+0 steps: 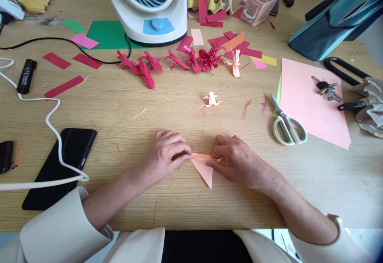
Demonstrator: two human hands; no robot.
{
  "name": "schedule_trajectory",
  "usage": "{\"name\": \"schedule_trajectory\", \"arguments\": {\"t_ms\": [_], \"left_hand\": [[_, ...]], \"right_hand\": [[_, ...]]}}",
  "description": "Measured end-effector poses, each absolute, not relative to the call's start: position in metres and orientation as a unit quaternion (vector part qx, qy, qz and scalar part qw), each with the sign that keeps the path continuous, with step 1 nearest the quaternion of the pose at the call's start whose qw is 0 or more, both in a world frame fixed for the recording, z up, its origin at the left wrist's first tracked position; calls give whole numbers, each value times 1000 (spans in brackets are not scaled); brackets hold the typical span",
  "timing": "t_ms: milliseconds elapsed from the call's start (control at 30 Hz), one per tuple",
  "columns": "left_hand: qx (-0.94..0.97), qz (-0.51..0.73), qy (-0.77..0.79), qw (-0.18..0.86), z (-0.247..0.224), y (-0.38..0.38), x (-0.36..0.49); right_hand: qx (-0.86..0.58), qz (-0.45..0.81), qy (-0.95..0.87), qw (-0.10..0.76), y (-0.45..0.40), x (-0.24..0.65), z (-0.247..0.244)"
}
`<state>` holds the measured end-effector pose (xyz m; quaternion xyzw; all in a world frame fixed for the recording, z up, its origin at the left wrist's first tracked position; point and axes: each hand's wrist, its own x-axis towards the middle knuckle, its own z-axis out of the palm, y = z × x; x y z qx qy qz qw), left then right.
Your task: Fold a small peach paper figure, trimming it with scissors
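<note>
Both the left hand [170, 151] and the right hand [235, 160] are pinching one folded pink paper [206, 170] along its far edge.

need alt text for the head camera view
A person's left hand and right hand pinch a folded peach paper at a wooden table. Beyond are a small pale paper figure and a row of folded red figures before a white fan, with scissors at right and a black phone at left.

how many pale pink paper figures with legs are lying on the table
2: one small figure lies alone beyond the folded paper; a second figure lies at the right end of the red figures. Others may be hidden among those.
</note>
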<state>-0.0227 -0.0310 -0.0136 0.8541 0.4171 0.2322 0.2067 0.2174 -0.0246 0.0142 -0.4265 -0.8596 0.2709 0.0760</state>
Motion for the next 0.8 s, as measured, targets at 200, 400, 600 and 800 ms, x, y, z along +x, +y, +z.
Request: {"name": "schedule_trajectory", "arguments": {"t_ms": [200,400,600,800], "left_hand": [[853,222,423,212,-12,-31,-22],[862,193,427,194,-10,-32,-21],[861,173,445,174,-7,-34,-16],[858,162,462,158,-4,-35,-12]], "right_hand": [[-441,259,-857,61,-25,216,16],[-451,249,-856,48,-26,214,16],[-460,227,-857,49,-29,214,14],[-468,214,-855,63,-31,212,10]]}}
